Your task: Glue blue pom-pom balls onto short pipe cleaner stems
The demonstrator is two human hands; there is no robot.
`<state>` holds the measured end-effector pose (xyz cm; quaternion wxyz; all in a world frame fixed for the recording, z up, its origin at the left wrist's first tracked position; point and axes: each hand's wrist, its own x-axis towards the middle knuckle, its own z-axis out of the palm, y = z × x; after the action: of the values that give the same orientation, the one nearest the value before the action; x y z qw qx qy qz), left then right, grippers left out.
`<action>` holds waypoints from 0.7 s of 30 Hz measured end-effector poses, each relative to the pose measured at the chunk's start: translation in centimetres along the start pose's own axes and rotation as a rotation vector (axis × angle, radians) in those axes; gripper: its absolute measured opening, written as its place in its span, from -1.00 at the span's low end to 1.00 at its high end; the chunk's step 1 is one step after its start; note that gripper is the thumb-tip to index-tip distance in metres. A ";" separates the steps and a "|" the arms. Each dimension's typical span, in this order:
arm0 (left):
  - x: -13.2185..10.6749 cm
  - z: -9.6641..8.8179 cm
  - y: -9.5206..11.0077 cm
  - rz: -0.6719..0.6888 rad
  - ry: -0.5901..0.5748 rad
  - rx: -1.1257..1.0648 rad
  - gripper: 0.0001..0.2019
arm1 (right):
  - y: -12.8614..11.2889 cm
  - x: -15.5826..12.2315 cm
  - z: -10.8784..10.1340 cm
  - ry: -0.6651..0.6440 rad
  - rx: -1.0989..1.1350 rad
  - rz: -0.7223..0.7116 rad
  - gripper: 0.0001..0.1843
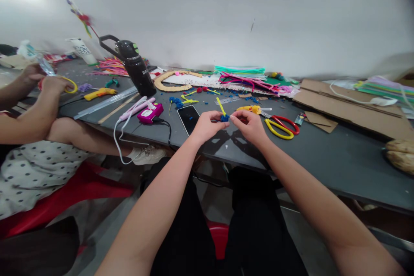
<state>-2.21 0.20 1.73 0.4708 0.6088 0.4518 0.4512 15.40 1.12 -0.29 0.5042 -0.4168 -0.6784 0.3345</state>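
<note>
Between my hands, just above the table's front edge, is a small fuzzy blue pipe-cleaner piece with a yellow pipe-cleaner stem sticking up. My left hand pinches it from the left. The fingertips of my right hand close on its right side; the exact grip there is partly hidden. A phone lies left of my left hand. Scissors with red and yellow handles lie right of my right hand, and a yellow-orange tool shows behind it.
A black bottle, a magenta box and a corded pink tool stand or lie leftward. Pink pipe cleaners are at the back, cardboard to the right. At far left, a co-worker's hands hold yellow-handled scissors.
</note>
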 end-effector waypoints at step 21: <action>-0.3 -0.5 -0.2 -0.076 -0.149 -0.106 -0.67 | -0.6 -0.4 -0.6 -0.054 -0.478 -0.456 -0.85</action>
<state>-2.81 0.03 1.55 0.5515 0.5975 0.4135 0.4097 15.88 0.51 0.22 0.4359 -0.3517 -0.8266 0.0555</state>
